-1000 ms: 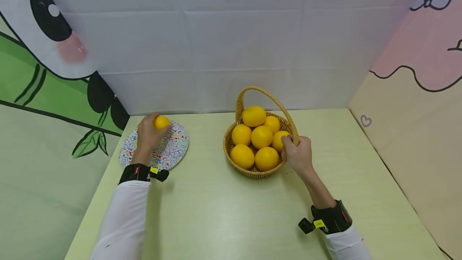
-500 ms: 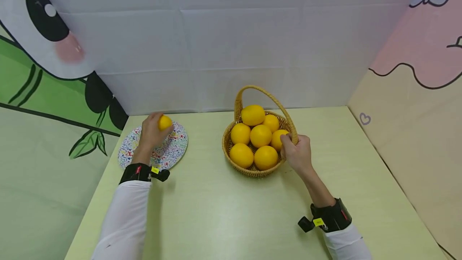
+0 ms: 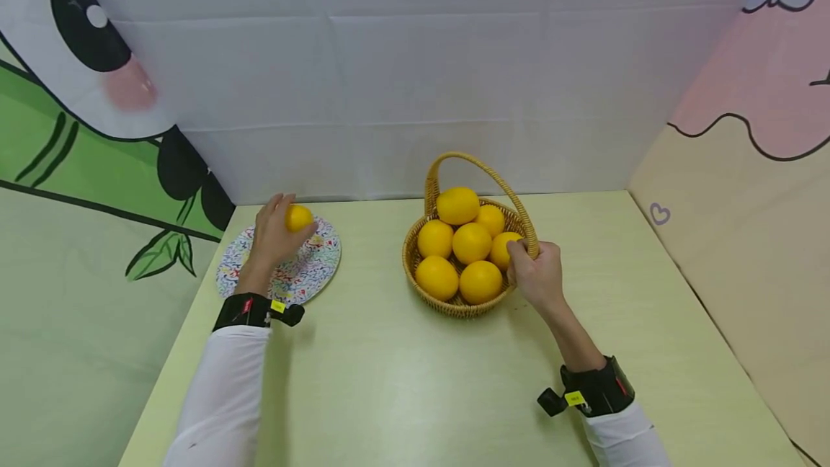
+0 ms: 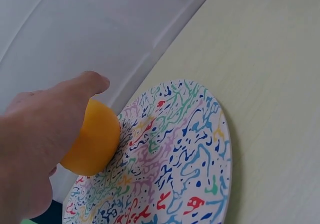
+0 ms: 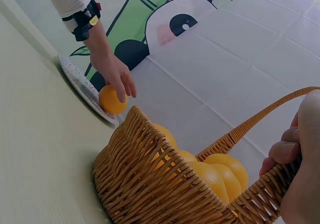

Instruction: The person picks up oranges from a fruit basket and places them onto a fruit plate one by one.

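In the head view my left hand (image 3: 275,236) is over the patterned plate (image 3: 311,272), its fingers loosely extended beside an orange (image 3: 299,218). The left wrist view shows this orange (image 4: 97,141) against the plate's far part, partly hidden by the hand (image 4: 40,139). From the right wrist view, the orange (image 5: 112,100) appears to rest on the plate, the fingers hanging in front of it. My right hand (image 3: 540,276) grips the handle (image 3: 499,182) of a wicker basket (image 3: 415,276) near its base. Several oranges (image 3: 471,243) are piled inside the basket.
Both items stand on a pale table (image 3: 389,380). A white cloth wall (image 3: 389,92) rises directly behind its back edge, with printed cloth panels at the left (image 3: 97,251) and right (image 3: 746,236).
The left hand's fingers have straightened and spread slightly away from the orange. That orange has shifted a little to the right. The right hand and basket stay in place.
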The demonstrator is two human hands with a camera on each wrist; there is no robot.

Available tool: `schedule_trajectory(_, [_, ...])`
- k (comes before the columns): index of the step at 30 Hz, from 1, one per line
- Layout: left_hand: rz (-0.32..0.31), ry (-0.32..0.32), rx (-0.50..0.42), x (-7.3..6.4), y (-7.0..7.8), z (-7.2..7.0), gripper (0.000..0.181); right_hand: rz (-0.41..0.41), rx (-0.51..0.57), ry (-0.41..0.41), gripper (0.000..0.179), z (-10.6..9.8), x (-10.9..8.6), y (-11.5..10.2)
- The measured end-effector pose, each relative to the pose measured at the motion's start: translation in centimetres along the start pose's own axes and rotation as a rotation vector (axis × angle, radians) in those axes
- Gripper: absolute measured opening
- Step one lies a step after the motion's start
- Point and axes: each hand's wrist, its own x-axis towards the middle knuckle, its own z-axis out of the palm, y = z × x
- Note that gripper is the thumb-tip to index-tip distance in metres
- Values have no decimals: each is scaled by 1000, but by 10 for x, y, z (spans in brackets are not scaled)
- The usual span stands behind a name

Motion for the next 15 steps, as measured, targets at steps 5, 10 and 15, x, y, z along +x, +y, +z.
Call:
schedule_trajectory(5, [75,59,18,-5,10,-1,87,-1,11,3,53,0,0,1])
schedule_trajectory(10, [169,92,32,-12,21,4,85,-6,-1,0,53,0,0,1])
schedule_trajectory(15, [281,116,33,-18,37,10,82,0,-9,-1,54,0,1,1])
